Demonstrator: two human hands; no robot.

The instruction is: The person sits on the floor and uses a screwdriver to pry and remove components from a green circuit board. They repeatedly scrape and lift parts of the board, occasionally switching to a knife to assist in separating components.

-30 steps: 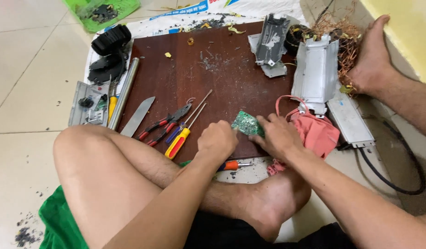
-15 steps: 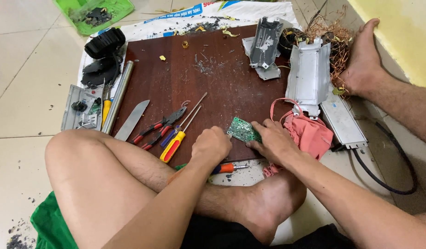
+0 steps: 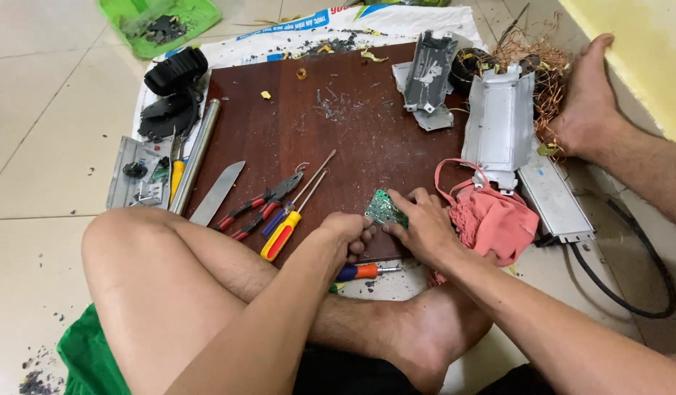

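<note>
A small green circuit board (image 3: pixel 385 210), flat and rectangular, is being pinched at the near edge of the dark reddish wooden board (image 3: pixel 352 139), tilted between both hands. The right hand (image 3: pixel 426 227) is gripping its right side with curled fingers; the left hand (image 3: pixel 347 232) is closing on its lower left corner. Just left, a yellow-handled screwdriver (image 3: pixel 283 232) and red-handled pliers (image 3: pixel 257 207) are lying. A pink knitted cloth (image 3: pixel 492 219) is bunched to the right, beside a dented grey metal casing (image 3: pixel 499 124).
</note>
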